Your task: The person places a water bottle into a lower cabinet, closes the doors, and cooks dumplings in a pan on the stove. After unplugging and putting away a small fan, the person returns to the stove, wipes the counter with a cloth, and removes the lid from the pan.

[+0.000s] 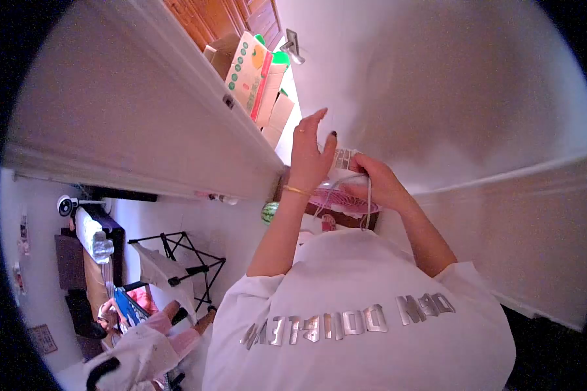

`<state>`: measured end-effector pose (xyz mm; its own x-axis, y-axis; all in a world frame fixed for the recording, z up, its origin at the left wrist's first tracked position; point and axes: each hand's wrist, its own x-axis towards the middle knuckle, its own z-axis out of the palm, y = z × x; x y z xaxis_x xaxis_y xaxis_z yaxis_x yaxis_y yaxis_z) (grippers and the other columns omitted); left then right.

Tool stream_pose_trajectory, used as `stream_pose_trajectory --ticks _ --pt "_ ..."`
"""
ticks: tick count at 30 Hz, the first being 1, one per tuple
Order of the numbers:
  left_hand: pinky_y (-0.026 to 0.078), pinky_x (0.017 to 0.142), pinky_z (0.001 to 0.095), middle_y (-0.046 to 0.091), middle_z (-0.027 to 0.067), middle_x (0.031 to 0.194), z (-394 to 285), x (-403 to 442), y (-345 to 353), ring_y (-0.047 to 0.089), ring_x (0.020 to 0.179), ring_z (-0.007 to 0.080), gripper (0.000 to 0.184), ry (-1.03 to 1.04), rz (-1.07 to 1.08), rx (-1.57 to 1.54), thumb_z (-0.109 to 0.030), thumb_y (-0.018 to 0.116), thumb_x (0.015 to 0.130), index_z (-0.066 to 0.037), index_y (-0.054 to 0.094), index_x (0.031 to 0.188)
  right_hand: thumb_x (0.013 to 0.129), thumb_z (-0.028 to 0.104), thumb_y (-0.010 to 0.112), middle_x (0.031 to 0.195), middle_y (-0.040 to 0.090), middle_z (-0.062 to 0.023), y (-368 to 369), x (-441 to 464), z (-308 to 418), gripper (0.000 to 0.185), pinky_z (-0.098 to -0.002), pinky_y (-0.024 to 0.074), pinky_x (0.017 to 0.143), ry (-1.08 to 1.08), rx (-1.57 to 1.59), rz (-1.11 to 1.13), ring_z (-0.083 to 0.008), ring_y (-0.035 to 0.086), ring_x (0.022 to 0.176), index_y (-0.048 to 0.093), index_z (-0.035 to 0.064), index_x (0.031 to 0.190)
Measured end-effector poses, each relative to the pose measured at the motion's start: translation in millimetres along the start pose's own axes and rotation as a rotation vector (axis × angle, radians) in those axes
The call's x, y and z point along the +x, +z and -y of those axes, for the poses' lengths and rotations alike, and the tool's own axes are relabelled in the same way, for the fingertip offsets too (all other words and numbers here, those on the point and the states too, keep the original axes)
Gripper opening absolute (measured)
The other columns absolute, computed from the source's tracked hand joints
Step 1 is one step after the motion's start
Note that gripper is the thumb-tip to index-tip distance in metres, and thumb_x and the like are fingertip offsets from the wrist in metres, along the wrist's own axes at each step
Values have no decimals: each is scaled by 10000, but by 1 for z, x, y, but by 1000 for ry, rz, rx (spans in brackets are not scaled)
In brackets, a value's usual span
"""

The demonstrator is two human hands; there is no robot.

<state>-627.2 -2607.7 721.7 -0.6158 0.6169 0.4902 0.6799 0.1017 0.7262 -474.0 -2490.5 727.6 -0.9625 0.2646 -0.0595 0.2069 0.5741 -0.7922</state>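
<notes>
My left hand (312, 151) is raised with its fingers and thumb apart, holding nothing that I can see. Close by, my right hand (383, 186) is closed around a grey cord (370, 203), which hangs in loops below it. A white part with grey rectangular pieces (344, 158) sits against the right fingers; its exact kind is unclear. Under both hands shows a pink round wire grille (347, 201), like a fan's, partly hidden by the cord and hands.
Ahead stands a door with a metal handle (294, 47). Cardboard boxes (251, 75) are stacked beyond the opening. A watermelon (270, 212) lies on the floor left of the grille. Further left are a black folding frame (189, 257) and a seated person (143, 345).
</notes>
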Motion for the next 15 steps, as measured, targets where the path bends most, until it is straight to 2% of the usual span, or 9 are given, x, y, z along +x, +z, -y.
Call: stream_pose_trajectory --ticks 2,6,9,11,12,14,15 --pt "371 1028 439 508 215 1272 21 43 13 478 1177 372 544 -63 33 -35 -42 573 831 12 415 1349 716 191 788 792 571 -74 -15 30 -5 362 -334 454 681 48 35 -16 -182 537 736 500 52 886" --pt "324 1083 442 400 314 1360 59 143 61 401 1265 438 634 -61 48 -11 -18 541 819 89 285 1390 723 225 793 813 584 -84 -32 89 -20 382 -350 456 696 121 -11 -86 -205 545 746 502 49 897" --pt "295 1105 452 299 391 1396 73 207 107 330 1306 492 706 11 1 27 14 529 780 137 202 1393 738 259 785 898 638 -125 -32 138 -54 402 -366 480 761 151 62 -94 -243 601 818 559 49 995" --pt "285 1107 467 243 426 1403 86 227 138 296 1312 525 750 97 -40 33 35 530 746 157 166 1391 752 304 756 1028 651 -153 -38 168 -64 453 -387 490 833 165 105 -90 -289 623 932 585 64 1096" --pt "275 1103 497 205 430 1415 80 229 147 259 1317 548 810 62 -75 54 54 543 699 159 148 1398 759 326 741 1093 657 -167 -40 182 -68 486 -397 495 870 176 131 -87 -311 634 989 598 72 1147" --pt "274 1093 517 183 437 1418 69 230 131 272 1294 558 831 50 36 37 53 539 693 161 124 1405 790 338 704 1158 628 -177 -30 209 -95 495 -401 461 927 201 -8 -95 -319 597 1065 579 69 1186" --pt "274 1088 527 172 440 1420 68 234 125 279 1283 563 842 41 92 30 52 538 690 163 112 1408 831 320 677 1312 499 -155 -20 222 -116 550 -386 383 1004 98 -21 -97 -277 481 1196 489 59 1277"
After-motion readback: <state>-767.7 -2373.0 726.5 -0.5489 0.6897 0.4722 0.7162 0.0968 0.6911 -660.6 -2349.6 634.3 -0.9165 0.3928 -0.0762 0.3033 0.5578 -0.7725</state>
